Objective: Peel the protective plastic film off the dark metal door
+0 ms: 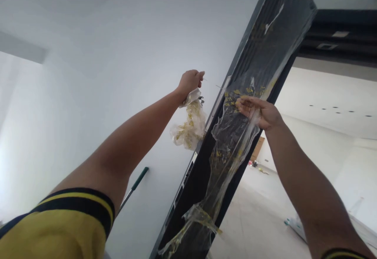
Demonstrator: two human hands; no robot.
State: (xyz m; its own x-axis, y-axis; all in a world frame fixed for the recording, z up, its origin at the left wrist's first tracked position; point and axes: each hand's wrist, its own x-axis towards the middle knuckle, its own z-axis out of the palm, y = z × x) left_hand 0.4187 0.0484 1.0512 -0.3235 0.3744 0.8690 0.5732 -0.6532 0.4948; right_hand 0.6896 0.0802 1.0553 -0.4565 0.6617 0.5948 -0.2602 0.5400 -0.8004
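Observation:
A tall dark door frame [200, 172] stands at a slant in my view. Clear protective film [232, 133] with yellow print covers part of its face, torn and wrinkled along the edges. My left hand [192, 82] is raised left of the frame, its fingers closed on a crumpled wad of film [191, 127] that hangs below the palm. A thin strand shows near those fingertips. At the frame, my right hand [260, 111] has its fingers curled against the loose film and appears to grip it. A loose flap of film [200, 215] sticks out lower down.
Behind the frame's left side is a white wall [118, 54]. A pole with a green handle [140, 178] leans there. Through the opening on the right are a pale floor [250, 219], a brown board [257, 149] and a wrapped bundle [296, 227].

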